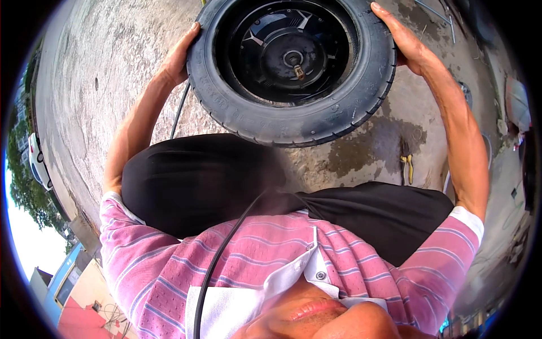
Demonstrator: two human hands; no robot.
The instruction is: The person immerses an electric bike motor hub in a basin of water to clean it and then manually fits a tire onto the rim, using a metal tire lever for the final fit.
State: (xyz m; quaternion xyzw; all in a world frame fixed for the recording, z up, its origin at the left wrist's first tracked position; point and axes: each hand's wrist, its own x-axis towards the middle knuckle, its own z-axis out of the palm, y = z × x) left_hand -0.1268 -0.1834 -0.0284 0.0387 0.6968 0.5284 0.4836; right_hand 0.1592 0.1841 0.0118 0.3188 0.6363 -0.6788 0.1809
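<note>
A black scooter-type tire (293,125) mounted on a wheel with a black hub motor (265,68) is in front of me, tilted so its side faces up toward me. From the motor's centre juts a short axle (298,70) with a brownish end. On the tire's left edge my left hand (182,56) is closed, thumb against the rubber and its other fingers mostly hidden behind. My right hand (407,46) grips the opposite edge the same way, thumb laid over the sidewall, fingers out of sight behind the tire.
Pliers with yellow handles (406,164) lie on the concrete floor (350,198) beside a dark wet patch (361,144). A thin dark cable or rod (179,113) slants down left of the tire. Metal rods (451,25) lie at the far right. A white car (39,161) stands far left.
</note>
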